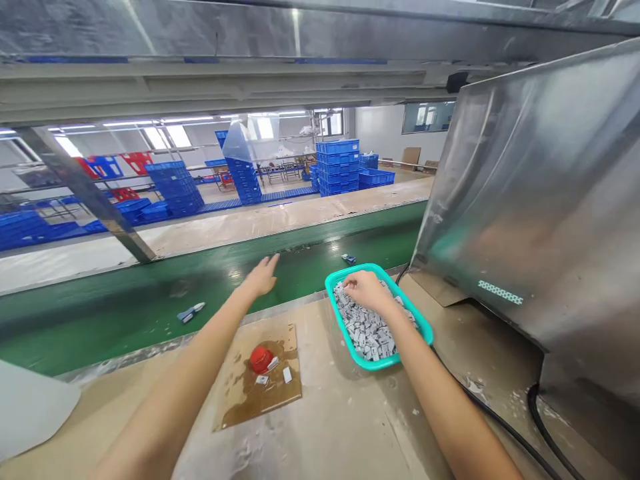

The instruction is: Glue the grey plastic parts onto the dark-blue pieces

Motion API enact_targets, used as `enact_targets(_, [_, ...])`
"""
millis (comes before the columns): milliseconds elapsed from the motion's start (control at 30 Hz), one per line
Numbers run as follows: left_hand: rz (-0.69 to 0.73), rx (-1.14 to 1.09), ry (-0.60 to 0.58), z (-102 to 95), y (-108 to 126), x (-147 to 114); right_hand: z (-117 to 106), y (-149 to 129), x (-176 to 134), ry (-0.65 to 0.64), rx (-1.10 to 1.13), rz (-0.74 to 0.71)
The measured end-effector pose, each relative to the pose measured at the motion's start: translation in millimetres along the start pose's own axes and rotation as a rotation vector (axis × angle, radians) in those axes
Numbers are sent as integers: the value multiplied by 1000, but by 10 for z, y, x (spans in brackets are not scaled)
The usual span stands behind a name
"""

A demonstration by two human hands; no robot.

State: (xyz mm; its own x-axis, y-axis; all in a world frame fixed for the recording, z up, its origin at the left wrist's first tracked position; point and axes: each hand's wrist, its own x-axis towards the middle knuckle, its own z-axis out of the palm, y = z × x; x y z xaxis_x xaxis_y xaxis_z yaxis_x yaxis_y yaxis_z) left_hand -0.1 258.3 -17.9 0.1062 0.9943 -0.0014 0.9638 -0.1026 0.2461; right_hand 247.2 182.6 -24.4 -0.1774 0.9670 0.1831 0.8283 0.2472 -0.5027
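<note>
My right hand (367,290) rests in a teal basket (340,319) filled with several small grey-white parts (370,333), fingers curled down among them; whether it holds one I cannot tell. My left hand (261,277) reaches out flat over the green conveyor belt (125,307), fingers apart and empty. On the belt lie a small blue-white piece (191,312) to the left of my left hand and another blue-white piece (349,259) behind the basket.
A brown board (240,400) on the worktable carries a red cap (261,359) and two small white parts. A steel machine housing (540,220) stands at right with black cables (505,427) below. Blue crates (337,167) are stacked beyond the belt.
</note>
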Motion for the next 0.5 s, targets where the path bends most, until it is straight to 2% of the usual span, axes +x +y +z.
enact_targets(67, [109,24,-98,95,447,237,12,-21,0,28,17,-13])
enact_targets(167, [183,39,-204,238,1045,500,0,-39,-19,62,11,-29])
enact_targets(267, [197,44,-231,358,1402,628,-27,-38,-45,121,-5,-34])
enact_targets(367, [178,29,-234,431,1447,662,-31,-29,-45,177,12,-54])
enact_targets(500, [137,-65,-245,353,1177,640,-1,-3,-5,199,86,-40])
